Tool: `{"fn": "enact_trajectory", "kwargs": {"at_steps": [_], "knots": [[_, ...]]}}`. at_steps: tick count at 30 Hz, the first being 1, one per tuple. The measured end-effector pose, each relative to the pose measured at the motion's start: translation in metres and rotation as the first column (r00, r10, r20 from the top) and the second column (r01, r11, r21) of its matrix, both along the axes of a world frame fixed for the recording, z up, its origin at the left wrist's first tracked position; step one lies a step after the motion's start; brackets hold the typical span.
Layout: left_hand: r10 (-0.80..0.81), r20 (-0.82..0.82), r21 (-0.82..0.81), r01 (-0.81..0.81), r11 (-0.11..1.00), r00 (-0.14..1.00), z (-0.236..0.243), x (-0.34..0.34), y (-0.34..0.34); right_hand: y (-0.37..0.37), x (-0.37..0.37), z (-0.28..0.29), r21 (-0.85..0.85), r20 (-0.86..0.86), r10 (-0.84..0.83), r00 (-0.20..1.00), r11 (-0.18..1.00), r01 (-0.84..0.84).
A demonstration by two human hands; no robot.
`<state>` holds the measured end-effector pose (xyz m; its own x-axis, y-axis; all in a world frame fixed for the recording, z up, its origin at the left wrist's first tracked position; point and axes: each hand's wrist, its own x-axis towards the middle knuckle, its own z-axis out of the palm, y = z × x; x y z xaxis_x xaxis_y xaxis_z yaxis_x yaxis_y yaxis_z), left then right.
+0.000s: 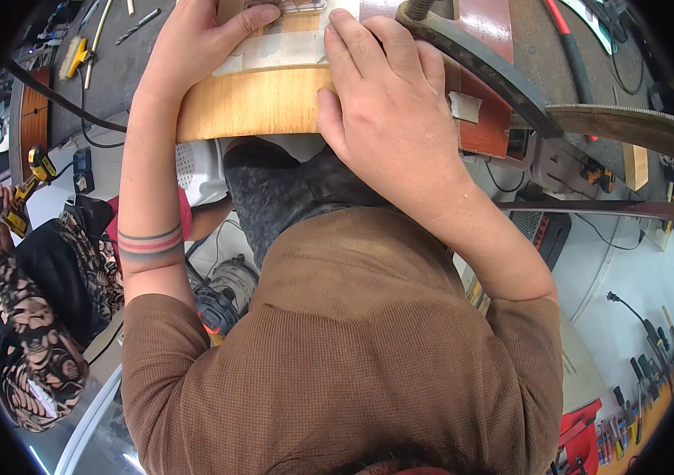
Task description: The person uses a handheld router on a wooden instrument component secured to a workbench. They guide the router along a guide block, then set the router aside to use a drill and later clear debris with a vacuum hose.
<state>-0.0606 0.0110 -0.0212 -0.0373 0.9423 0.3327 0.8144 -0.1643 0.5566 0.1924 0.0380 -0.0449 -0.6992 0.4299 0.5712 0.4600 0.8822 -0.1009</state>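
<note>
A light wooden board [254,101] with a curved front edge lies before me at the top of the view. Along its upper face runs a pale translucent strip [281,52]. At the board's left, my left hand [194,43] rests with its thumb stretched across the surface; its other fingers are cut off or hidden. Part of a clear plastic piece [301,5] shows beyond that thumb. My right hand [392,95] lies open and palm down over the board's right part, forefinger on the pale strip and thumb at the front edge. Neither hand visibly grips anything.
A dark metal clamp [503,67] arches just right of my right hand, over a reddish-brown board [487,131]. A drill bit [137,26] and yellow-handled brush [76,57] lie left. At far left another person's hand holds a yellow-black power drill [14,210].
</note>
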Motion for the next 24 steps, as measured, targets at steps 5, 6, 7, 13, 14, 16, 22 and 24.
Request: {"fn": "enact_trajectory", "kwargs": {"at_steps": [5, 6, 7, 13, 14, 16, 22, 24], "knots": [[0.038, -0.033, -0.038, -0.039, 0.999, 0.999, 0.003, 0.003, -0.002, 0.000, 0.000, -0.001, -0.003, -0.008, 0.002, 1.000, 1.000, -0.002], [0.036, -0.035, -0.028, -0.037, 0.999, 0.999, 0.001, 0.001, -0.002, 0.000, -0.001, -0.002, 0.005, -0.014, -0.002, 1.000, 1.000, 0.002], [0.035, -0.035, -0.027, -0.036, 0.999, 0.999, 0.000, 0.000, -0.002, 0.001, -0.002, -0.004, 0.006, -0.014, -0.003, 1.000, 1.000, 0.003], [-0.018, 0.002, 0.016, 0.018, 1.000, 1.000, -0.001, 0.001, -0.002, 0.001, -0.004, -0.011, -0.016, -0.022, 0.040, 0.999, 0.999, -0.040], [-0.004, 0.010, 0.003, 0.004, 1.000, 1.000, 0.000, 0.003, -0.002, -0.001, -0.003, -0.007, -0.076, 0.004, 0.037, 0.999, 0.996, -0.037], [0.010, 0.018, -0.010, -0.010, 1.000, 1.000, 0.001, 0.003, -0.003, -0.003, -0.002, -0.004, -0.136, 0.029, 0.036, 0.999, 0.990, -0.032], [-0.017, 0.045, -0.017, 0.017, 1.000, 0.999, 0.001, 0.003, -0.004, -0.003, -0.002, -0.003, -0.139, 0.033, 0.041, 0.999, 0.990, -0.036], [-0.024, 0.042, -0.007, 0.024, 1.000, 0.999, 0.000, 0.001, -0.004, -0.002, -0.002, -0.003, -0.136, 0.022, 0.050, 0.999, 0.990, -0.046]]}}
